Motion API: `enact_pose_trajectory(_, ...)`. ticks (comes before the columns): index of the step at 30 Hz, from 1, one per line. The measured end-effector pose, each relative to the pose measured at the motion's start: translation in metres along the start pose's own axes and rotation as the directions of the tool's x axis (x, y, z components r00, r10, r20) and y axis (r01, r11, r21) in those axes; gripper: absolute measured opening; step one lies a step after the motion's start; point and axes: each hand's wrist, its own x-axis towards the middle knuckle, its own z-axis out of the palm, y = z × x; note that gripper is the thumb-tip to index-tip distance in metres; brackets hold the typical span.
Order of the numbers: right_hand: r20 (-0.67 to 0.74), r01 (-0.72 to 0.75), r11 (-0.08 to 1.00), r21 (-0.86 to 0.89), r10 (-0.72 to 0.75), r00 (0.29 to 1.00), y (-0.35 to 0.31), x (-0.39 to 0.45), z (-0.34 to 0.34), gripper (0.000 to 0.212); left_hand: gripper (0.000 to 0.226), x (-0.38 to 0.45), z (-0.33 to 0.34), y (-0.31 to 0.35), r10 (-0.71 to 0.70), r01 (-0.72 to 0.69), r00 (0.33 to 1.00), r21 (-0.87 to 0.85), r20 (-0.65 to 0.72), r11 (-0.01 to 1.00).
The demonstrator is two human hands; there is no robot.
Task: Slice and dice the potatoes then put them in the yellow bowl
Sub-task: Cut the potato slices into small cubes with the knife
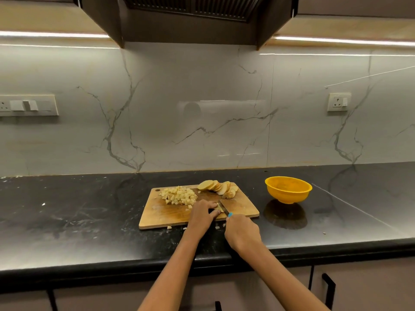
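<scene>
A wooden cutting board [242,208] lies on the black counter. On its far left sits a pile of diced potato [178,195]. A fanned row of potato slices [219,187] lies at the board's far edge. My left hand [202,215] holds a potato slice [219,207] down on the board near its front edge. My right hand [242,234] grips a knife with a blue handle [230,214]; its blade [224,206] rests against that slice. The yellow bowl [288,189] stands to the right of the board, and looks empty.
A few potato bits [217,226] lie on the counter [89,212] in front of the board. The marble backsplash holds a switch panel [28,105] at left and a socket [339,102] at right. Cabinet handles [329,288] show below the counter edge.
</scene>
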Motion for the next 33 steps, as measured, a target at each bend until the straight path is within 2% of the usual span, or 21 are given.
enact_pose_trajectory(4, 0.054, 0.055, 0.994, -0.094, -0.050, 0.997, -0.012, 0.009, -0.006, 0.030, 0.031, 0.003, -0.002, 0.001, 0.020, -0.020, 1.000, 0.000, 0.019, 1.000)
enact_pose_trajectory(8, 0.069, 0.084, 0.988, -0.132, -0.075, 0.995, -0.018, 0.012, -0.009, 0.029, 0.015, -0.001, -0.003, 0.003, 0.052, -0.052, 0.999, -0.040, 0.003, 0.998)
enact_pose_trajectory(14, 0.072, 0.106, 0.971, -0.216, -0.093, 0.993, -0.006, -0.013, -0.007, 0.029, 0.029, -0.004, -0.001, 0.003, 0.011, -0.012, 0.999, -0.025, -0.036, 1.000)
enact_pose_trajectory(20, 0.008, 0.107, 0.962, -0.251, -0.109, 0.994, 0.011, -0.042, 0.001, 0.029, 0.033, -0.006, 0.000, 0.005, -0.053, 0.053, 0.998, 0.005, -0.036, 0.999)
enact_pose_trajectory(23, -0.036, 0.104, 0.974, -0.203, -0.113, 0.993, 0.017, -0.047, -0.001, 0.026, 0.034, -0.007, 0.001, 0.006, -0.071, 0.071, 0.997, 0.010, -0.034, 0.997)
enact_pose_trajectory(28, -0.081, 0.039, 0.999, 0.015, -0.037, 0.996, 0.015, -0.036, -0.011, 0.032, 0.041, -0.005, 0.000, 0.003, -0.083, 0.080, 0.995, -0.047, -0.059, 0.996)
enact_pose_trajectory(33, -0.032, 0.006, 0.998, 0.067, -0.003, 0.999, 0.002, -0.014, -0.007, 0.031, 0.033, -0.007, -0.003, 0.002, -0.079, 0.075, 0.992, -0.045, -0.101, 0.996)
